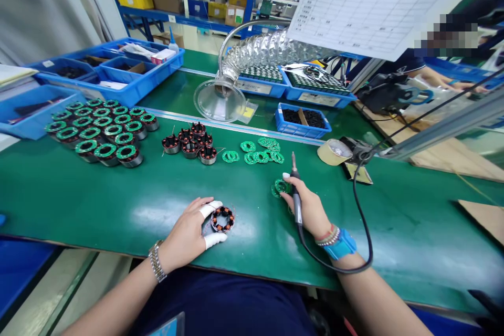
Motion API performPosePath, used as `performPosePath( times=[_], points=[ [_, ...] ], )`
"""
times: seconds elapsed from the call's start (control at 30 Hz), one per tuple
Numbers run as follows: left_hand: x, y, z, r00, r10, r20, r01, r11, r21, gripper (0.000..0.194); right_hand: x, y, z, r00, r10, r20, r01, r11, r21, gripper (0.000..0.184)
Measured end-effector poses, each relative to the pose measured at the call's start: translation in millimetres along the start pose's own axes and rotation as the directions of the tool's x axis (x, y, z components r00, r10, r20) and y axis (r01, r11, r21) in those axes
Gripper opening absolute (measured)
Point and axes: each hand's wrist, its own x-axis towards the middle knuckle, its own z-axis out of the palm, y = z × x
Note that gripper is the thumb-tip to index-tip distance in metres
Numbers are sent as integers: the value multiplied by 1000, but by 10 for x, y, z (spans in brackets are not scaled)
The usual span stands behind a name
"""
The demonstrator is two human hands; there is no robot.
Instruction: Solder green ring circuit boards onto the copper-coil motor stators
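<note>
With finger cots on its thumb and forefinger, my left hand (192, 229) pinches a motor stator (222, 219) with copper windings that sits on the green mat. My right hand (307, 205) holds a soldering iron (296, 197) against the palm, its tip pointing up and away from me. The thumb and forefinger of that hand are at a green ring-shaped circuit board (280, 186), overlapping another; whether they grip it I cannot tell. Beyond lie several loose ring boards (262, 157). Left of those stands a group of bare stators (190, 148).
Stators topped with green boards (105, 151) crowd the left. A fume extractor hood (220, 101) hangs over the back. Behind are blue trays (129, 89) and a small blue bin (303, 121) of black parts. A tape roll (334, 151) lies right; the iron's cable (368, 236) loops around my wrist.
</note>
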Motion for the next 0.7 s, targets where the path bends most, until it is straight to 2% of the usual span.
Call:
performPosePath(
  times=[0.17, 0.3, 0.43, 0.57, 0.7],
  points=[
    [10, 15, -5, 1000, -9, 27, 9, 1000, 9, 52, -15, 225, -75, 996, 68, -51, -72, 995, -65, 31],
    [12, 12, 2, 999, -18, 39, 19, 1000, -10, 51, 68, 273, -99, 999, 45, -22, -47, 995, -83, 31],
    [5, -4, 4, 1000, -19, 22, 20, 1000, -19, 53, 431, 163, -18, 994, -71, 78, 75, 996, -39, 35],
    [-3, -18, 8, 1000, -5, 10, 5, 1000, -4, 53, 898, 70, 147, 958, -214, 192, 211, 977, 35, 47],
    [-3, -30, 18, 1000, 7, -15, -7, 1000, -12, 54, 1135, 57, 289, 938, -266, 222, 256, 964, 77, 52]
  ],
)
